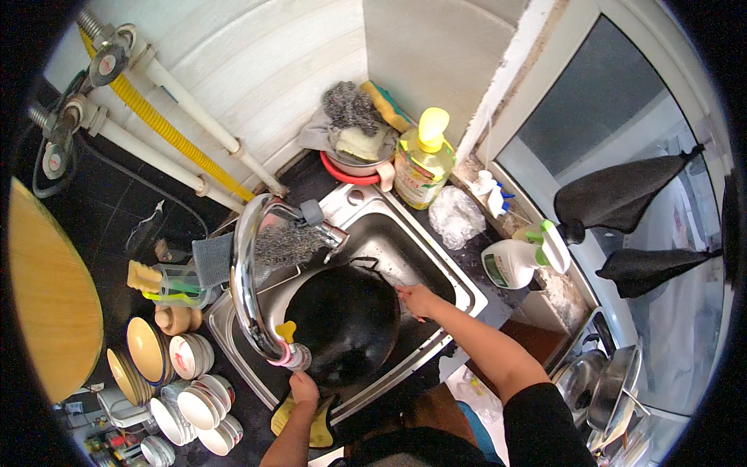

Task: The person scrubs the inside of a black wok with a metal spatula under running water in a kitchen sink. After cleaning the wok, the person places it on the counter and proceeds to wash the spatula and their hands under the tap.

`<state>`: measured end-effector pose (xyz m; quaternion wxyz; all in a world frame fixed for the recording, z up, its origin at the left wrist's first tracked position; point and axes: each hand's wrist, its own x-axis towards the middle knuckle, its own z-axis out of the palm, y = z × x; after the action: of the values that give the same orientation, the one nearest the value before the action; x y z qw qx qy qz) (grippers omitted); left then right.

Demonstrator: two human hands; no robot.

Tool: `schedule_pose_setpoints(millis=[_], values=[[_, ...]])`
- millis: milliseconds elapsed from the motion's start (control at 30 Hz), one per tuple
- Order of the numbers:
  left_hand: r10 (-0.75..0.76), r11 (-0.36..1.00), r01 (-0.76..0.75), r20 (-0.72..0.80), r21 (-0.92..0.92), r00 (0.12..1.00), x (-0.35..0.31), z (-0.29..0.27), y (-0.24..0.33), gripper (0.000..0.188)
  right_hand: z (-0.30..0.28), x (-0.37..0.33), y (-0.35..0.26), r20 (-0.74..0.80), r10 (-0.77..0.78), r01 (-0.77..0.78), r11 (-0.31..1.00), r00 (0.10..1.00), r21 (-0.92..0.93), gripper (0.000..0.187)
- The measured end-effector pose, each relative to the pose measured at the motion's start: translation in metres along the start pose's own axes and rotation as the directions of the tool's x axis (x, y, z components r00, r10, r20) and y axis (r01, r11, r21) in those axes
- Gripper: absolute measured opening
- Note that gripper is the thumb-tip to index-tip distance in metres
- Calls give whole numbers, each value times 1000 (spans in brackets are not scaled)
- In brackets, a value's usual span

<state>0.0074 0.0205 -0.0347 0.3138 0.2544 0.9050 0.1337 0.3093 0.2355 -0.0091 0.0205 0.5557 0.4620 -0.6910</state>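
lying between left hand (304, 387) and right hand (419, 302), black wok (342, 323), hands' hold unclear

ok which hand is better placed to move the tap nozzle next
Probably the left hand: it is close beside the tap nozzle, whereas the right hand is on the opposite side of the black wok.

Black countertop (255, 420), stacked white bowls (199, 406), yellow pump bottle (424, 170)
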Motion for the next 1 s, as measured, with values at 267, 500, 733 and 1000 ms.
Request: schedule_pose_setpoints(millis=[267,500,733,1000], values=[[-18,999,19,-28,37,999,-1,2,-12,39,-23,-51,-8,159,93,-100,994,983,41,39],[-34,999,35,-39,38,999,-4,0,0,41,-4,-36,5,-47,-38,33,994,998,-101,35],[16,1000,-16,-70,2,997,-8,-7,10,38,-16,-59,6,107,82,-98,983,991,154,37],[-57,997,57,6,-50,998,1,-2,-2,33,-10,-14,-4,75,-38,35,999,996,33,37]])
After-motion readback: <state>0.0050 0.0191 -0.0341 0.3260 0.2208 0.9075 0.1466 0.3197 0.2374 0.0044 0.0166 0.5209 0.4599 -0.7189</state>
